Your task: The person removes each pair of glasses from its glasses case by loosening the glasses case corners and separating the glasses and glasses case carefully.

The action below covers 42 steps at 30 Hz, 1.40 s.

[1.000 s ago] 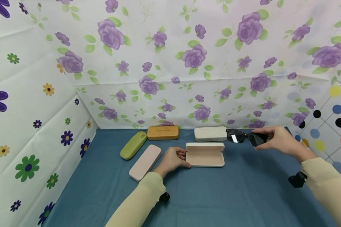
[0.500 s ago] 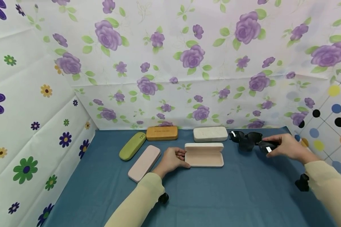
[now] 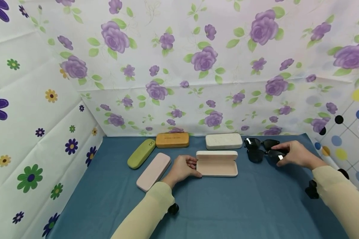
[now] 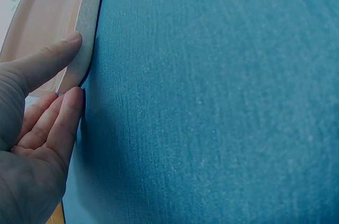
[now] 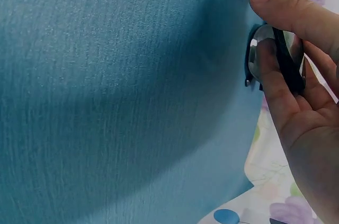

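My left hand (image 3: 181, 168) holds the left end of an open white glasses case (image 3: 216, 169), whose lining is pale pink. In the left wrist view the thumb presses the case's front wall (image 4: 87, 49) and the fingertips touch its corner. The raised lid leans back. My right hand (image 3: 296, 153) pinches the right side of a pair of black sunglasses (image 3: 255, 156). Another pair of black sunglasses (image 3: 270, 143) lies just behind it, overlapped in the head view. The right wrist view shows finger and thumb about the dark frame (image 5: 288, 65), close over the cloth.
Behind the open case lies a closed white marbled case (image 3: 223, 141). To the left are an orange-brown case (image 3: 172, 140), a green case (image 3: 141, 153) and a pink case (image 3: 153, 172) beside my left wrist. Blue cloth (image 3: 227, 209) covers the table; flowered sheets (image 3: 179, 66) wall it in.
My right hand has brought the sunglasses down and forward, away from the white marbled case. The second pair behind has come into sight. My left hand stays at the open case.
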Tool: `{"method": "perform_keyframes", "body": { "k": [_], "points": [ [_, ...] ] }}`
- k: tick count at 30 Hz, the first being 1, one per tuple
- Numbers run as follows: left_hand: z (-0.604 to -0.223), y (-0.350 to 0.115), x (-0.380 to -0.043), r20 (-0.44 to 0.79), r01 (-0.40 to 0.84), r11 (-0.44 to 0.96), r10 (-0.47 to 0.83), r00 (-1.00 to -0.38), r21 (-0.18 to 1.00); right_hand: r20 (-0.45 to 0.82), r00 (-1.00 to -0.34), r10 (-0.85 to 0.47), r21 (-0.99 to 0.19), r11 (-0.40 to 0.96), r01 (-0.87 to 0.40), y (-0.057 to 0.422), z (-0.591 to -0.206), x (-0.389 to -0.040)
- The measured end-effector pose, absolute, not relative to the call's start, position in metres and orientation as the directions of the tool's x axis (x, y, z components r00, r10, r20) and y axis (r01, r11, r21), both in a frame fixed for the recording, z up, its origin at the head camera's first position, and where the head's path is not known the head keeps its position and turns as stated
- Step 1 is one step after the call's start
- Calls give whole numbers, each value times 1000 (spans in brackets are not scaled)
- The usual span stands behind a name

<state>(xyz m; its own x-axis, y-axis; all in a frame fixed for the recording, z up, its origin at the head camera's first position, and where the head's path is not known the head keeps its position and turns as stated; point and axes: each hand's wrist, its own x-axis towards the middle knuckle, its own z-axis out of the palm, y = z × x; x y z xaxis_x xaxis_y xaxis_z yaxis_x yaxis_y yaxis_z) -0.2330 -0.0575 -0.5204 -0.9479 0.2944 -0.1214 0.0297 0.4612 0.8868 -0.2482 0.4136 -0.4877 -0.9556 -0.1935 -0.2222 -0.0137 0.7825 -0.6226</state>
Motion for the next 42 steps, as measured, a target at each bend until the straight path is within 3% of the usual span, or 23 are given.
{"method": "perform_keyframes", "body": {
  "k": [16,42],
  "points": [
    [-523,-59,-237,-144,6,463,288,-947,887,-198,-964,-178,-512,857,-53,409,-490,-252],
    [-523,-59,-236,-132,15,450,293,-947,893,-216,-960,-176,-438,897,-66,407,-493,-256]
  ]
}}
